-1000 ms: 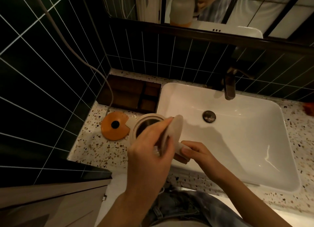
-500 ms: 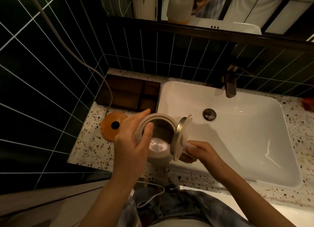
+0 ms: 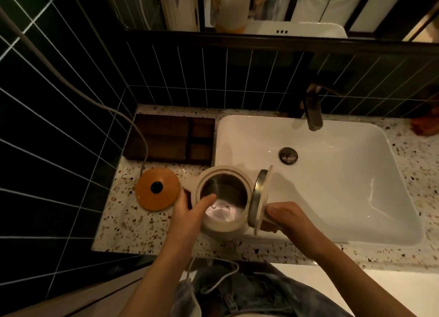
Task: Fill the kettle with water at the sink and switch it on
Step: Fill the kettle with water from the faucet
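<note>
A cream kettle (image 3: 223, 226) with a steel inside sits at the sink's left front corner, its hinged lid (image 3: 260, 199) standing open to the right. My left hand (image 3: 190, 212) grips the kettle's left side, thumb over the rim. My right hand (image 3: 288, 218) holds the kettle's handle just behind the raised lid. The orange round base (image 3: 156, 189) lies on the speckled counter (image 3: 133, 231) to the left of the kettle. The white sink (image 3: 332, 198) spreads to the right, with a dark tap (image 3: 313, 113) at its back.
A dark wooden tray (image 3: 169, 138) rests at the counter's back left. A pale cord (image 3: 133, 124) runs down the tiled wall to the base. A mirror (image 3: 261, 5) hangs above. Something orange (image 3: 425, 126) lies at the far right.
My left hand let go of the lid, which now stands open, and moved to the kettle's left side. The kettle's inside has come into view. The view shifted slightly.
</note>
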`<state>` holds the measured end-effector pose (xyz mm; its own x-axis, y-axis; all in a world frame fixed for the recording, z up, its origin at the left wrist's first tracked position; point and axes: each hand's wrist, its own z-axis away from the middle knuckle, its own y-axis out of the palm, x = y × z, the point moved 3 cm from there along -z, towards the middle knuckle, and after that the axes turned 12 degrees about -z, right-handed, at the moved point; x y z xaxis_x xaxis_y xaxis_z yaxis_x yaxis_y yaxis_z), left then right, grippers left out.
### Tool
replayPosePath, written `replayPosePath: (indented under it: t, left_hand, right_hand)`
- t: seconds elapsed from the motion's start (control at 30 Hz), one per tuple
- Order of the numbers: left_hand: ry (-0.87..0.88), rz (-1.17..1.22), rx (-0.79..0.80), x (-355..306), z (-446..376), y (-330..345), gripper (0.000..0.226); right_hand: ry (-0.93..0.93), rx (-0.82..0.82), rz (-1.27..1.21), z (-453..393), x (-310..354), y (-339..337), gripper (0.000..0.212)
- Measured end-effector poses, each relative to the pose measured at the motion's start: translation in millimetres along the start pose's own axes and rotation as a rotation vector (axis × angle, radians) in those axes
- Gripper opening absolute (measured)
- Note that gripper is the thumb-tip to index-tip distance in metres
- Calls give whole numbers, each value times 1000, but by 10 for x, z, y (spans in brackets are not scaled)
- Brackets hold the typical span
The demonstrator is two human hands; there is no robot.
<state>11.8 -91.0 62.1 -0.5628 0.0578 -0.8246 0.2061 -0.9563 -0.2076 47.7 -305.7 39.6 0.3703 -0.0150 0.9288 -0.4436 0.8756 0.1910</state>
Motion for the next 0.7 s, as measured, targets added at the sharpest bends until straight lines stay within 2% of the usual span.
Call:
replayPosePath:
  t: [0.13, 0.23, 0.43, 0.57, 0.63, 0.7]
  left_hand:
    - [-16, 23, 20, -39, -28, 109, 35]
    - [-1, 33, 19, -131, -43, 276, 26]
    - [-6, 73, 3, -334, -118, 849, 38]
    - [7, 74, -6, -454, -201, 1326, 37]
    - [22, 52, 5, -489, -254, 1556, 39]
    - [25, 39, 12, -517, -309, 1752, 39]
  right_hand:
    - [-40, -51, -15, 6, -7, -135, 65]
    - [-80, -65, -38, 10, 26, -317, 81]
    - [-67, -116, -120, -4, 189, -905, 88]
    - [-57, -128, -142, -10, 329, -1399, 91]
    - [-53, -115, -136, -6, 363, -1635, 89]
    - [-26, -117, -141, -23, 370, -1839, 76]
